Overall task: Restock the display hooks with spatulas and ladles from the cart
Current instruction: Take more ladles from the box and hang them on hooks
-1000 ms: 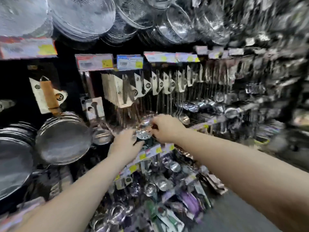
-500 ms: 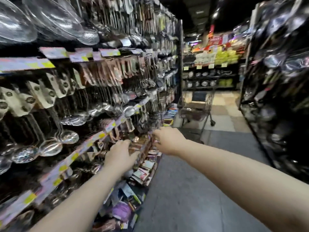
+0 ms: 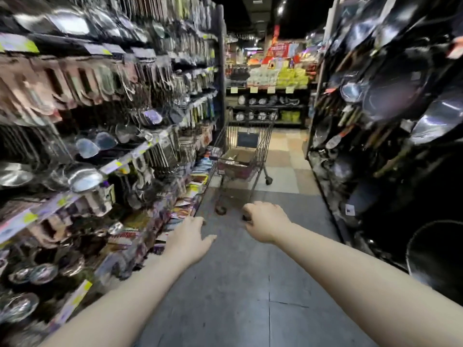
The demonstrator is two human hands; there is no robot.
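Store aisle: wire shopping cart [image 3: 261, 146], a cardboard box [image 3: 238, 156] inside, stands ahead beside the far end of the left display rack [image 3: 220, 71], where ladles [image 3: 86, 147] hang. Left hand [image 3: 188, 242] spread, empty; right hand [image 3: 265, 221] clenched on nothing visible.

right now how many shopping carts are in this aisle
1. The shopping cart stands ahead up the aisle, close against the utensil shelving on the left. More could be hidden beyond the shelf ends.
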